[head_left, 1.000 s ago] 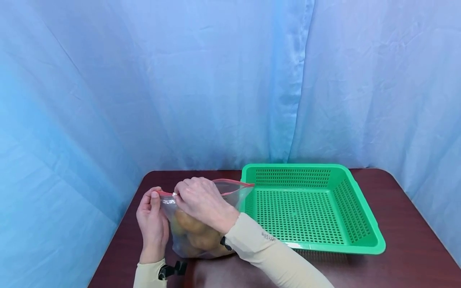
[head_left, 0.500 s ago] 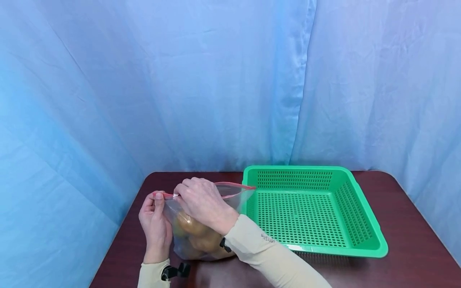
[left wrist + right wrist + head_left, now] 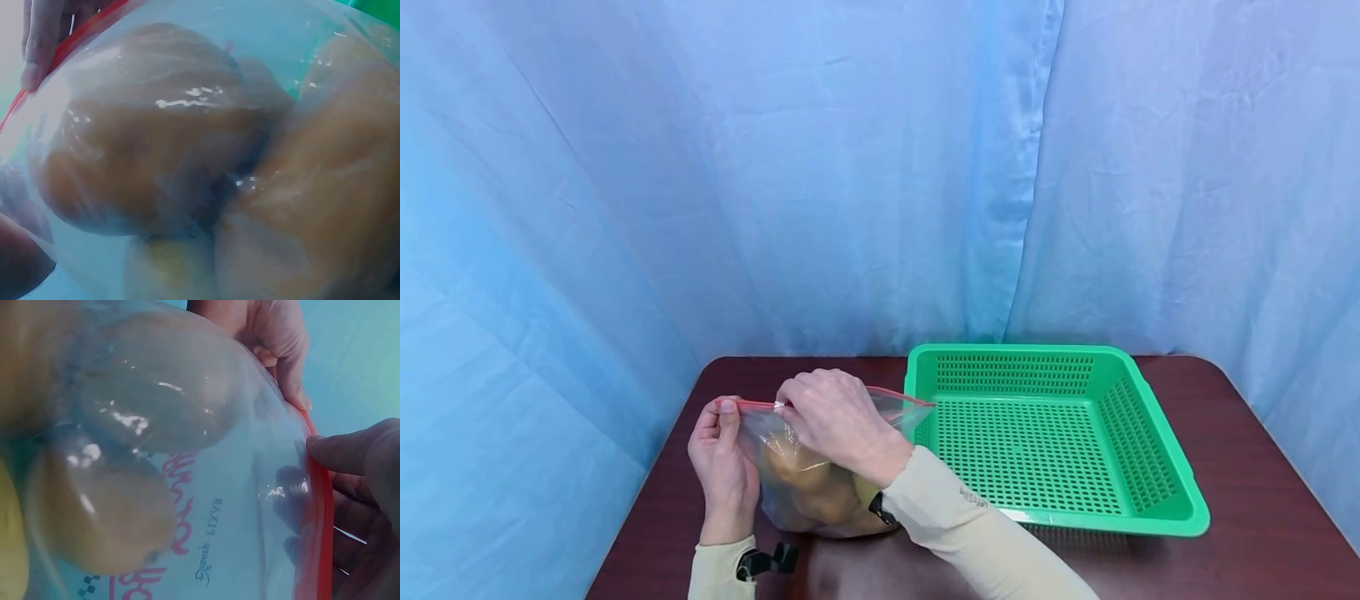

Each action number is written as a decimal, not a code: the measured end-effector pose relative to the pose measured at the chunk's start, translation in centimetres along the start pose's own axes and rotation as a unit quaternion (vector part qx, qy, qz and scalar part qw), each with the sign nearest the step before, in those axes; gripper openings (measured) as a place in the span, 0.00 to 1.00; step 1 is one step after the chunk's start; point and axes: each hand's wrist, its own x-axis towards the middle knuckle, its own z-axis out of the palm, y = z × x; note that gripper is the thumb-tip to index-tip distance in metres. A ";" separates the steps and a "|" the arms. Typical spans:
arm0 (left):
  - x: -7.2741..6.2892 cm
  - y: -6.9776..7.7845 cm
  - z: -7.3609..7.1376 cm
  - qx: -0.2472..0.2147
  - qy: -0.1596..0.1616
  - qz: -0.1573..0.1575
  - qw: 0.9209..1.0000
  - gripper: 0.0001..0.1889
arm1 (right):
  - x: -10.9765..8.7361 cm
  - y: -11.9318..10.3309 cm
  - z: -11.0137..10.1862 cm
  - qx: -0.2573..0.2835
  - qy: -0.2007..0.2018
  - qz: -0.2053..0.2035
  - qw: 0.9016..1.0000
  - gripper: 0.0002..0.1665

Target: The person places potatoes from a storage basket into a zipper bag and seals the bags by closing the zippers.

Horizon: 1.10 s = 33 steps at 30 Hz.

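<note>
A clear zip bag [image 3: 754,433] stands on the table, bulging with several brownish, roundish objects [image 3: 808,483] whose kind the plastic blurs. Red zip strip [image 3: 898,394] runs along its top, bearing a white slider [image 3: 779,406]. My left hand [image 3: 722,467] pinches the strip's left end between thumb and fingers. My right hand [image 3: 842,421] pinches the slider and covers part of the strip. To the right of that hand, the bag's mouth still gapes slightly. Mirrored pink lettering [image 3: 184,512] shows through the bag in the right wrist view, along with something yellow [image 3: 9,537].
A green perforated basket [image 3: 1157,417] stands right of the bag, close to its right corner. Beneath both lies a dark reddish-brown table [image 3: 1240,467]. Light blue curtains [image 3: 850,183] hang behind and at the sides.
My right hand has moved slightly right along the red strip, taking the white slider with it. The gap at the bag's right has narrowed. My left hand keeps its pinch.
</note>
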 end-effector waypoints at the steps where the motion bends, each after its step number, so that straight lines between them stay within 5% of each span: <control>1: -0.1 -0.1 0.0 -0.002 0.003 0.000 1.000 0.04 | -0.1 0.1 -0.1 0.002 0.000 -0.002 1.000 0.02; 15: -0.2 -0.4 -0.3 0.003 0.036 -0.011 0.999 0.04 | -1.0 1.0 -0.5 0.063 -0.027 0.009 0.998 0.02; 33: 0.1 -0.8 -0.7 0.024 0.047 -0.029 0.998 0.05 | -1.9 1.6 -0.6 0.066 -0.030 0.005 0.997 0.02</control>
